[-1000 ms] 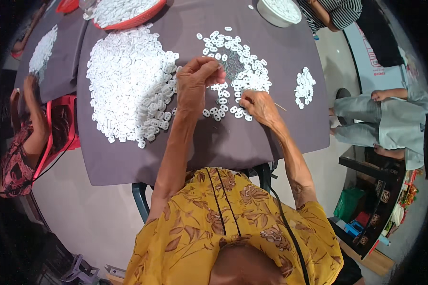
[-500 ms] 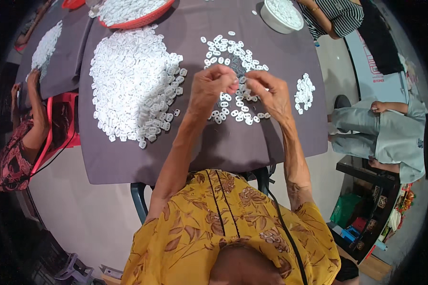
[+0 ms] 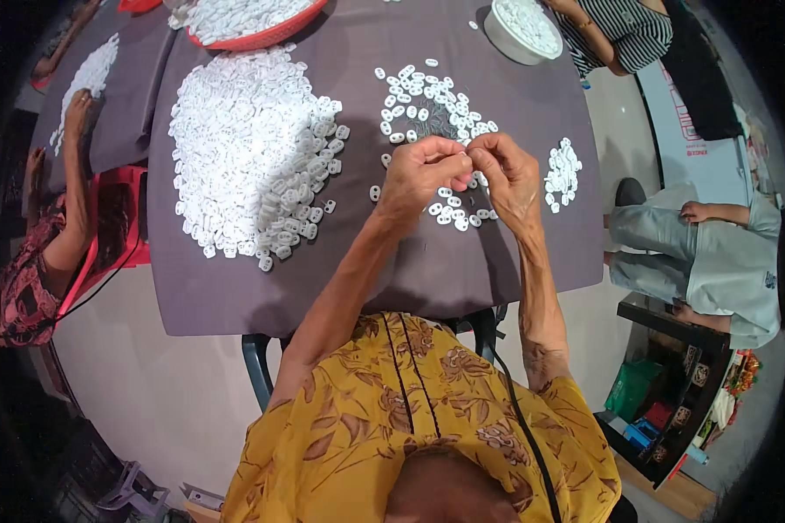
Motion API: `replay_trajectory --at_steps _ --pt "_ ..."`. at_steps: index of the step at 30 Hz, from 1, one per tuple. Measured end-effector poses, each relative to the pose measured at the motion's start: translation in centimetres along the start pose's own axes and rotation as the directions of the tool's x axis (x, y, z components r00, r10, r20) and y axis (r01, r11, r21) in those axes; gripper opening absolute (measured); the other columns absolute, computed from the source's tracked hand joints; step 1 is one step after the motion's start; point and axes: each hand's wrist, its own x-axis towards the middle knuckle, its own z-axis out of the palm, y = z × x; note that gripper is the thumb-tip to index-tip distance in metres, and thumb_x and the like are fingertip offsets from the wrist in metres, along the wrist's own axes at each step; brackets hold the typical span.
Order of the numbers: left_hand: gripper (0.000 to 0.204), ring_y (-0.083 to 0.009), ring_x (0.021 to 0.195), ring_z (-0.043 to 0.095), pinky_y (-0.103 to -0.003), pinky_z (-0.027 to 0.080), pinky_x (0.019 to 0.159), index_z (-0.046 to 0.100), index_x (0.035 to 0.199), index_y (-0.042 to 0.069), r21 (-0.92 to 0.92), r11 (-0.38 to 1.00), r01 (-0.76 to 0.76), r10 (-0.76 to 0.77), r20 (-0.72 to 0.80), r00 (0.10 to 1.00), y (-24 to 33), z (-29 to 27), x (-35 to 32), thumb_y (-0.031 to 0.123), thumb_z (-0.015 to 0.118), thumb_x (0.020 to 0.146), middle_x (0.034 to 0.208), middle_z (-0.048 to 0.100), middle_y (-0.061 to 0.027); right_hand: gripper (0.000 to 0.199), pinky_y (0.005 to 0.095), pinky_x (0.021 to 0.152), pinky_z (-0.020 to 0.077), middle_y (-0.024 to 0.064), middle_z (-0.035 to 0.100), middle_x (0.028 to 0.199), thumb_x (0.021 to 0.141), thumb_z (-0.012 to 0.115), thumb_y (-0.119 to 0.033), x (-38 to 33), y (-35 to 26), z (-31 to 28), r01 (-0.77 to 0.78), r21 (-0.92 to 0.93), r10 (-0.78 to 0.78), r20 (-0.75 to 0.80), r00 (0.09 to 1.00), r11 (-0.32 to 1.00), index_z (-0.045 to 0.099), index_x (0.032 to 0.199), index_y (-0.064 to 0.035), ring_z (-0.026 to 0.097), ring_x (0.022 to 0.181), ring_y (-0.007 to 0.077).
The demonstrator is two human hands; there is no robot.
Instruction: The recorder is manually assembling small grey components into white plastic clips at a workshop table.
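Note:
My left hand [image 3: 421, 181] and my right hand [image 3: 508, 180] meet above the table, each with thumb and forefinger pinched. Their fingertips touch or nearly touch. Whatever sits between them is too small and covered to make out. Below and around the hands lie scattered small white oval pieces with two dark spots each [image 3: 451, 213], partly hidden by my fingers. Just beyond my left hand is a loose patch of small dark grey bits [image 3: 431, 124], ringed by more white pieces.
A big heap of white pieces [image 3: 227, 148] covers the table's left; a small pile [image 3: 563, 173] lies right. Farther back stand a red basket [image 3: 275, 33] and a white bowl [image 3: 525, 54], both filled. A co-worker's hand [image 3: 80, 103] touches another pile. A person in grey [image 3: 715, 244] is at right.
My hands were slightly apart and have come together at the fingertips. The left hand moved right and a little nearer me. The co-worker's hand at left shifted slightly.

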Motion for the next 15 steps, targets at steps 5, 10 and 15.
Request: replay_trajectory --at_steps 5,10,15 --pt "0.013 -0.0090 0.062 0.054 -0.021 0.045 0.058 0.058 0.083 -0.003 -0.042 0.999 0.008 -0.009 -0.035 0.999 0.1 -0.1 0.1 0.009 0.059 0.078 0.073 0.060 -0.0050 0.012 0.0230 0.066 0.0457 0.0035 0.057 0.077 0.085 0.054 -0.009 -0.3 0.8 -0.2 -0.023 0.093 0.020 0.029 0.999 0.995 0.055 0.088 0.0022 0.055 0.069 0.0108" --pt "0.007 -0.0099 0.062 0.056 -0.022 0.046 0.059 0.061 0.081 0.001 -0.003 0.982 -0.191 0.180 -0.326 0.928 3.2 -3.6 -0.3 0.007 0.060 0.078 0.072 0.060 -0.0042 0.015 0.0230 0.064 0.0453 0.0033 0.058 0.076 0.084 0.054 -0.009 0.3 1.3 -0.1 -0.097 0.128 0.097 0.011 0.995 0.987 0.057 0.092 0.0030 0.056 0.068 0.0111" --pt "0.009 -0.0115 0.064 0.058 -0.023 0.048 0.060 0.060 0.084 0.001 -0.019 0.976 -0.218 0.194 -0.388 0.901 4.3 -5.1 -0.8 0.008 0.061 0.078 0.073 0.061 -0.0051 0.013 0.0269 0.061 0.0452 0.0078 0.062 0.074 0.079 0.055 -0.007 1.8 3.6 2.9 0.080 -0.179 -0.063 0.096 0.993 0.981 0.062 0.087 0.0009 0.058 0.067 0.0155"
